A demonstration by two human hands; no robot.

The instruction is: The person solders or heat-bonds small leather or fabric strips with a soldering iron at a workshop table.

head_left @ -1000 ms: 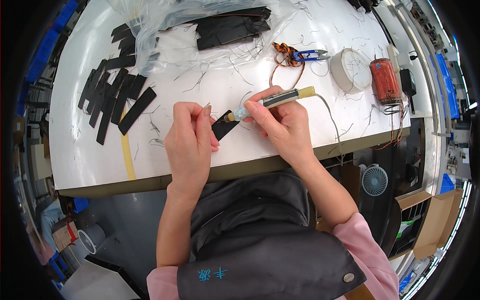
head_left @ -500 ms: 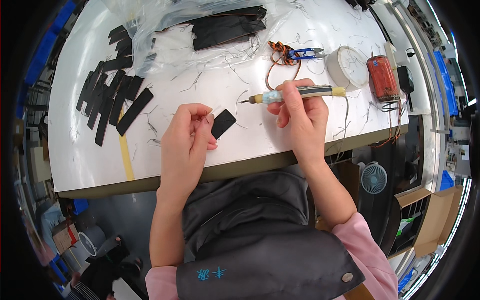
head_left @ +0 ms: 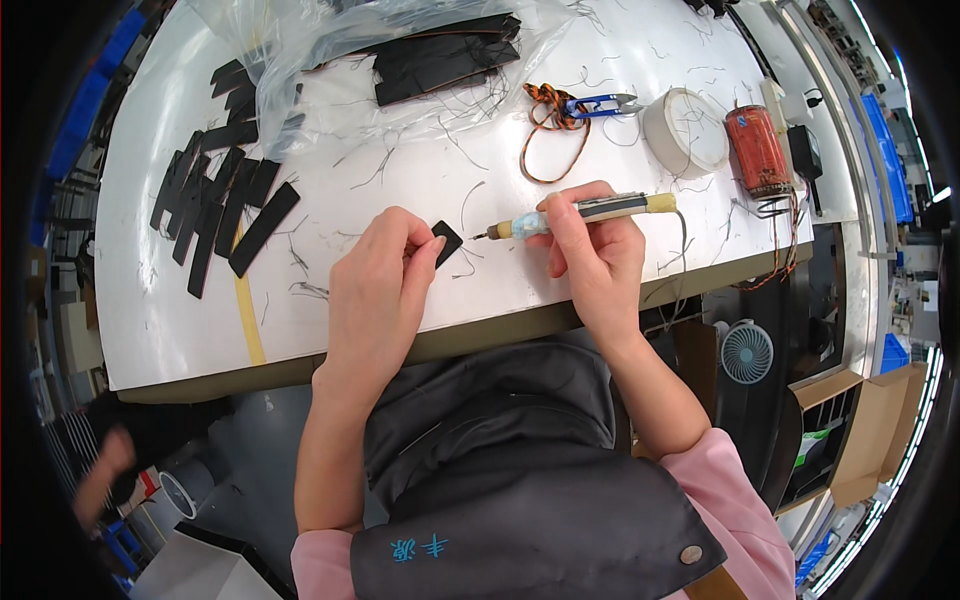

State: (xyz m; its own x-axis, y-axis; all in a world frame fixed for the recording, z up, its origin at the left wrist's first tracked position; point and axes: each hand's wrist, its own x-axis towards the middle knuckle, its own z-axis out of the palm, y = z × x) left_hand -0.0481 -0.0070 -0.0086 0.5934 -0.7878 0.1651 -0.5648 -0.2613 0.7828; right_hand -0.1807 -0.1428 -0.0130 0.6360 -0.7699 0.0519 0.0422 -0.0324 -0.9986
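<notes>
My left hand [head_left: 375, 285] is closed, thumb and fingertips pinching a small black strip [head_left: 448, 243] just above the white tabletop. Much of that strip is hidden behind the fingers. In my right hand [head_left: 605, 255] lies a corded pen-shaped tool [head_left: 655, 203] with a thin metal tip, its body wrapped in yellowish and pale blue tape. The fingers are closed round its shaft. It points left, its tip slightly to the right of the strip and seemingly apart from it; exact contact is too small to tell. Fine dark thread ends lie around the strip.
Black strips [head_left: 265, 230] are heaped at the left, others sit in a clear plastic bag [head_left: 340, 118] at the back. Blue thread snips [head_left: 600, 104], an orange-black cord [head_left: 545, 180], a white tape roll [head_left: 660, 135] and a red can [head_left: 757, 150] stand right. A person's arm [head_left: 105, 465] shows lower left.
The tool's tip has come left and down, closer to the strip. My left fingers have moved up over the strip and cover more of it. A person has come into view lower left.
</notes>
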